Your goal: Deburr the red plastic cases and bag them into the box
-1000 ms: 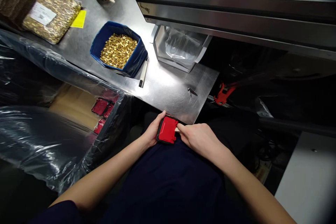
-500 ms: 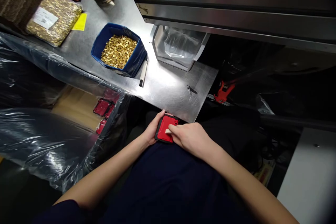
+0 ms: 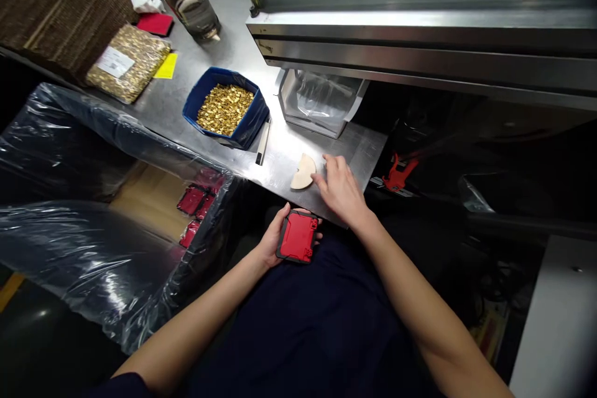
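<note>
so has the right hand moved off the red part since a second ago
Yes. The right hand has left the red part and gone forward onto the metal table, next to the pale wooden piece. The left hand holds the part.

1. The left hand [image 3: 273, 239] is bare, with no glove, ring or watch in view.
2. The right hand [image 3: 342, 189] is bare too, with nothing on the wrist.
3. Both forearms are uncovered up to the elbow.
4. A dark navy sleeve [image 3: 116, 384] shows at the left upper arm, at the bottom edge.
5. Dark navy clothing [image 3: 298, 323] covers the lap and torso, plain, with no print or markings visible.
</note>
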Demonstrator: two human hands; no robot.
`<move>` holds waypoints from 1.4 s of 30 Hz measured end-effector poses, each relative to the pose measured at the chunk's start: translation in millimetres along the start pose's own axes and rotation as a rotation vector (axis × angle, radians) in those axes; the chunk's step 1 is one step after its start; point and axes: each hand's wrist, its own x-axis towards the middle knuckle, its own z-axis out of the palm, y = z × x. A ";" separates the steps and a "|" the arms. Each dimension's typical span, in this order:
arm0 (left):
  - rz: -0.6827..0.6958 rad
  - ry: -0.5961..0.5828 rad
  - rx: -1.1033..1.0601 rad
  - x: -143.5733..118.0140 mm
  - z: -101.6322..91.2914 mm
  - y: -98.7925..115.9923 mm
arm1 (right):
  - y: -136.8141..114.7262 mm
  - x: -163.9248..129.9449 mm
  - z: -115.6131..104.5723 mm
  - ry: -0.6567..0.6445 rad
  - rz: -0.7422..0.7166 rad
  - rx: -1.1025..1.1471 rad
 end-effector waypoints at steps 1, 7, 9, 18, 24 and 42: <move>0.009 -0.004 -0.007 -1.0 -0.6 -0.2 | 6.2 -2.8 -2.1 0.040 -0.001 0.003; 0.033 -0.029 -0.045 -2.3 -3.0 -1.3 | 104.7 -55.2 -43.2 0.311 0.094 -0.210; 0.029 -0.052 -0.050 -0.9 -3.5 -1.6 | 146.0 -62.6 -55.0 0.283 0.127 -0.441; 0.063 -0.115 0.058 -3.4 -0.6 -2.2 | 221.5 -11.9 -54.9 -0.050 -0.174 -0.701; 0.272 0.029 0.164 -24.7 -0.6 -7.7 | 186.6 -52.3 -70.9 -0.211 -0.361 -0.673; 0.322 0.008 0.500 -18.9 -13.2 -5.3 | 23.5 -111.4 -72.6 -0.699 -0.329 -0.474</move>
